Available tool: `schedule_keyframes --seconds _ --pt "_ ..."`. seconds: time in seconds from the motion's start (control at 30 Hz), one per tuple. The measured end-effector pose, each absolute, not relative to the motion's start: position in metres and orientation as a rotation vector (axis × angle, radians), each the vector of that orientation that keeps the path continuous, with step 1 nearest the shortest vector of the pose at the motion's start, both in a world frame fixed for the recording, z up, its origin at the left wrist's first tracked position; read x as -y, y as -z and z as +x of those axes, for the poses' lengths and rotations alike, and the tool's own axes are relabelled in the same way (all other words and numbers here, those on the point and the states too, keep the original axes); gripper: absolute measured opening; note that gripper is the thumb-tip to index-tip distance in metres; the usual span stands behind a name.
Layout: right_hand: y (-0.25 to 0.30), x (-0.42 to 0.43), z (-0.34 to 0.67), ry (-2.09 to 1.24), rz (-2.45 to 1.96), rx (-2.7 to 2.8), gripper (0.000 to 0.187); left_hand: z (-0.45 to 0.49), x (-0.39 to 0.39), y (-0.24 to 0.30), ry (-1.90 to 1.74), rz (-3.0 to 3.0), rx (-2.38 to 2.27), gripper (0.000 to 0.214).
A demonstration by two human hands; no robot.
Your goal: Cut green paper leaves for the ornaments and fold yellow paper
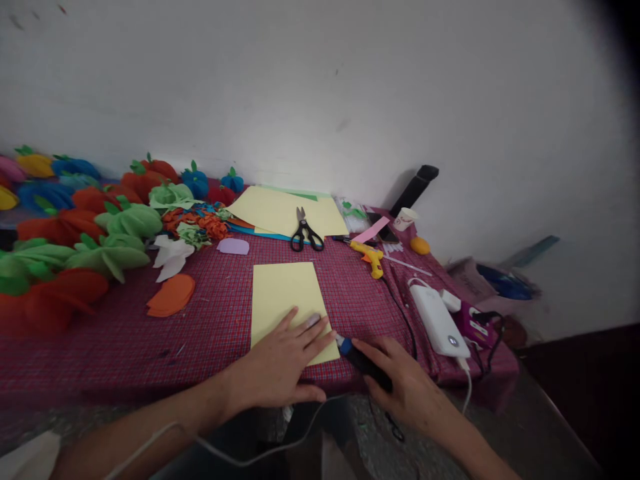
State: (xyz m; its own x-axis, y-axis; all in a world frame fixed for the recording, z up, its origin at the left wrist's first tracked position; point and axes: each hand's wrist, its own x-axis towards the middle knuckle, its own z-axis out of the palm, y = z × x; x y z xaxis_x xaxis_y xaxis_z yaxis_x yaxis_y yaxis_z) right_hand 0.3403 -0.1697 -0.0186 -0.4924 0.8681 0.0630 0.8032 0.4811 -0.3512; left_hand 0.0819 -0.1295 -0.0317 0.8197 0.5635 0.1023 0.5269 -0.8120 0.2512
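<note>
A pale yellow sheet (283, 287) lies on the checked tablecloth in front of me. My left hand (283, 363) rests flat across its lower part, fingers spread. By those fingers shows a small greyish-purple piece (313, 320), partly covered. At the sheet's lower right edge, my right hand (400, 383) is closed around a black-handled tool (367, 365) with a blue collar and a pale tip; its exact kind is unclear. The tip is close to my left fingertips. Beyond the sheet, black-handled scissors (305, 232) lie on larger yellow sheets (275, 207).
A yellow glue gun (369, 257) lies to the right, its cord trailing toward me. Further right are a white power bank (440, 320) and a purple box (475, 325). Colourful felt-like pumpkins (130, 220) crowd the left. Orange cutouts (171, 295) and a paper cup (405, 219) are also there.
</note>
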Motion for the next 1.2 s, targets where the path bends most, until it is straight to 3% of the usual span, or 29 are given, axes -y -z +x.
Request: schedule_keyframes --seconds 0.27,0.5,0.73,1.2 --pt "0.016 0.167 0.348 -0.422 -1.455 2.495 0.053 0.082 0.128 0.025 -0.241 2.774 -0.856 0.08" --pt "0.018 0.167 0.349 -0.461 -1.466 2.486 0.053 0.09 0.08 0.023 -0.308 2.794 -1.18 0.058" --pt "0.015 0.166 0.346 -0.492 -1.486 2.482 0.053 0.09 0.065 0.051 -0.244 2.814 -1.152 0.066" --pt "0.017 0.156 0.342 -0.49 -1.537 2.446 0.05 0.089 0.066 0.051 -0.266 2.799 -1.14 0.07"
